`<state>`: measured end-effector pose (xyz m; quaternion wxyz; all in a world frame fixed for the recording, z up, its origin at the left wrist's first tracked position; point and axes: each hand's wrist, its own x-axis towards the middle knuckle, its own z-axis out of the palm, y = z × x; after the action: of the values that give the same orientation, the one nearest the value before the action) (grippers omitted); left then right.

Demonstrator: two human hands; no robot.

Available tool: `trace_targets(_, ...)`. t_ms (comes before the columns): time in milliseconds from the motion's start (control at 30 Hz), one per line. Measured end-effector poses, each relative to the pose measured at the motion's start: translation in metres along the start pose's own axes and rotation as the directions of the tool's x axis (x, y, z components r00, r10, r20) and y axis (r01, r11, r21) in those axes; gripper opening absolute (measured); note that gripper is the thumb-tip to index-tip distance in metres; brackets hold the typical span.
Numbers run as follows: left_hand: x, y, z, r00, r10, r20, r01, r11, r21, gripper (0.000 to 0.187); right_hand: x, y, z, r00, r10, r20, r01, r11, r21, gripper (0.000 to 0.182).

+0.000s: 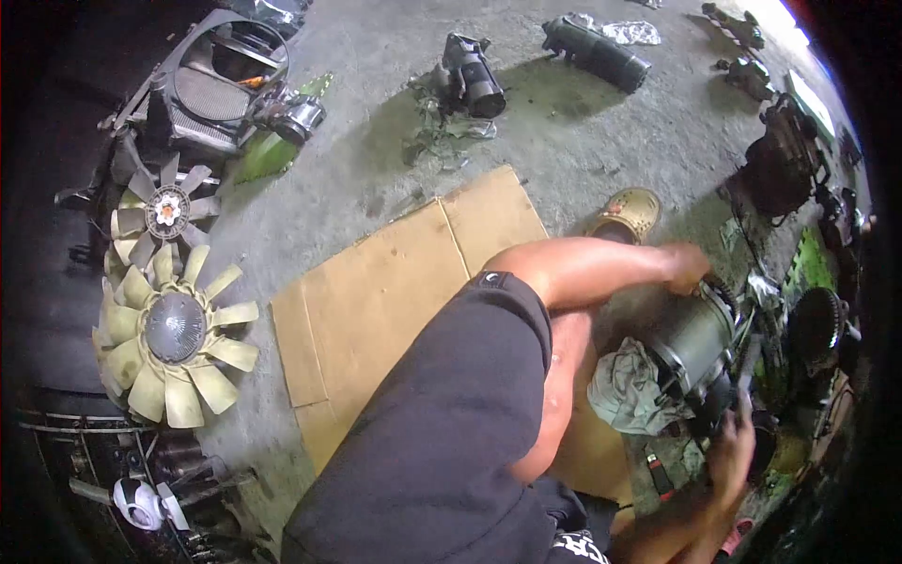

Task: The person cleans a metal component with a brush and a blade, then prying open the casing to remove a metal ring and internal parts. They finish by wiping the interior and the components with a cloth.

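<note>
A dark metal cylindrical machine part (695, 340) lies on its side at the right, beyond my bent knee. My left hand (689, 267) reaches over the knee, fingers curled on the upper end of this part. Lower down, my right hand (731, 456) is closed around the lower end of a grey metal bar-like tool (749, 367) beside the part; motion blurs its fingers somewhat. A crumpled grey rag (628, 390) rests against the cylinder's near side. Below the rag, a tool with a red and black handle (660, 477) lies on the floor.
Flattened cardboard (376, 291) lies under my leg. Two pale fans (176, 327) and a radiator shroud (221, 80) stand at left. Farther out are a dark motor-like part (473, 77) and a black cylinder (597, 54). More greasy parts (780, 155) line the right side.
</note>
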<state>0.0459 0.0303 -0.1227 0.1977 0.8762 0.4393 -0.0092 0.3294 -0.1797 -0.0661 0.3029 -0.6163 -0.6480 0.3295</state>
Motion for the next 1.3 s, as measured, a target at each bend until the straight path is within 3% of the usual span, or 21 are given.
trace_targets(67, -0.007, 0.001, -0.001, 0.997, 0.064, -0.035, -0.066, 0.997, -0.042, 0.026, 0.041, -0.005, 0.039, 0.972, 0.234, 0.007, -0.200, 0.846, -0.494, 0.044)
trace_targets(100, -0.005, 0.000, 0.000, 0.997, 0.050, -0.062, -0.056, 0.993, -0.106, 0.027, 0.065, 0.005, 0.037, 0.945, 0.315, -0.092, -0.324, 0.852, -0.412, 0.043)
trace_targets(133, -0.005, -0.003, -0.001, 0.996, 0.030, -0.084, -0.044, 0.985, -0.164, 0.027, 0.090, 0.012, 0.009, 0.922, 0.359, 0.147, -0.319, 0.917, -0.240, 0.044)
trace_targets(200, -0.007, 0.004, 0.005, 0.998, 0.046, -0.039, -0.051, 0.990, -0.132, 0.027, 0.091, -0.053, -0.024, 0.850, 0.486, 0.204, -0.404, 0.849, -0.342, 0.044)
trace_targets(267, -0.007, -0.004, -0.006, 0.999, 0.028, -0.020, -0.029, 0.996, -0.081, 0.027, 0.057, -0.017, -0.051, 0.991, -0.017, 0.134, 0.043, 0.979, -0.198, 0.043)
trace_targets(367, -0.014, 0.002, -0.010, 0.996, 0.044, -0.071, -0.052, 0.992, -0.115, 0.028, 0.004, 0.001, -0.049, 0.969, 0.211, 0.129, -0.233, 0.953, 0.193, 0.044)
trace_targets(400, -0.016, 0.004, -0.014, 0.997, 0.043, -0.066, -0.050, 0.992, -0.119, 0.028, 0.007, 0.013, -0.024, 0.982, 0.103, 0.159, -0.109, 0.994, 0.030, 0.041)
trace_targets(433, -0.018, 0.007, -0.016, 0.999, 0.020, -0.025, -0.023, 0.994, -0.108, 0.030, 0.026, -0.039, 0.004, 0.923, 0.349, 0.161, -0.284, 0.901, -0.328, 0.040)
trace_targets(467, -0.017, 0.009, -0.021, 1.000, 0.010, 0.014, -0.009, 0.996, -0.092, 0.033, 0.049, -0.002, 0.026, 0.957, 0.292, 0.007, -0.239, 0.799, -0.551, 0.040)
trace_targets(500, -0.012, -0.002, -0.009, 0.994, 0.087, -0.070, -0.095, 0.987, -0.130, 0.035, 0.070, 0.076, 0.022, 0.999, 0.011, 0.038, 0.009, 0.867, -0.499, 0.038)
trace_targets(533, -0.019, -0.005, -0.012, 0.995, 0.057, -0.081, -0.063, 0.995, -0.082, 0.038, 0.090, 0.028, 0.003, 0.983, 0.059, 0.173, -0.032, 0.987, -0.159, 0.036)
trace_targets(567, -0.018, -0.004, -0.022, 0.998, -0.029, 0.057, 0.033, 0.996, -0.083, 0.041, 0.095, 0.013, -0.022, 0.947, 0.135, 0.290, -0.042, 0.952, -0.305, 0.034)
trace_targets(600, -0.011, -0.012, -0.010, 0.997, -0.016, 0.080, 0.025, 0.994, -0.109, 0.039, 0.083, 0.007, -0.036, 0.990, -0.064, 0.124, 0.094, 0.962, -0.257, 0.036)
trace_targets(733, -0.033, 0.004, -0.035, 0.998, 0.059, -0.010, -0.060, 0.979, -0.197, 0.040, -0.016, -0.131, -0.077, 0.840, 0.537, -0.085, -0.543, 0.833, -0.103, 0.048)
trace_targets(867, -0.039, 0.004, -0.040, 0.988, 0.121, -0.092, -0.133, 0.980, -0.149, 0.042, -0.004, -0.070, -0.004, 0.922, 0.349, 0.166, -0.287, 0.906, -0.312, 0.051)
trace_targets(900, -0.040, 0.000, -0.034, 0.989, 0.105, -0.108, -0.124, 0.974, -0.188, 0.042, 0.027, -0.047, 0.038, 0.962, 0.271, -0.019, -0.262, 0.907, -0.330, 0.049)
trace_targets(1000, -0.038, 0.002, -0.035, 0.991, 0.075, -0.109, -0.102, 0.958, -0.268, 0.043, 0.099, -0.033, -0.002, 0.858, 0.482, 0.180, -0.381, 0.831, -0.406, 0.044)
trace_targets(1100, -0.037, -0.005, -0.033, 0.989, 0.093, -0.112, -0.116, 0.970, -0.216, 0.043, 0.049, -0.066, -0.056, 0.970, 0.221, 0.100, -0.185, 0.940, -0.286, 0.046)
trace_targets(1133, -0.038, -0.005, -0.035, 0.990, 0.076, -0.119, -0.101, 0.970, -0.222, 0.043, 0.028, -0.108, -0.068, 0.883, 0.460, 0.095, -0.434, 0.876, -0.210, 0.047)
trace_targets(1200, -0.040, 0.005, -0.040, 0.994, 0.076, -0.080, -0.092, 0.970, -0.227, 0.044, -0.014, -0.063, -0.040, 0.975, 0.222, -0.022, -0.223, 0.975, -0.025, 0.049)
trace_targets(1300, -0.040, 0.003, -0.038, 0.991, 0.074, -0.115, -0.099, 0.968, -0.232, 0.044, 0.042, -0.054, 0.036, 0.904, 0.428, -0.004, -0.394, 0.828, -0.398, 0.048)
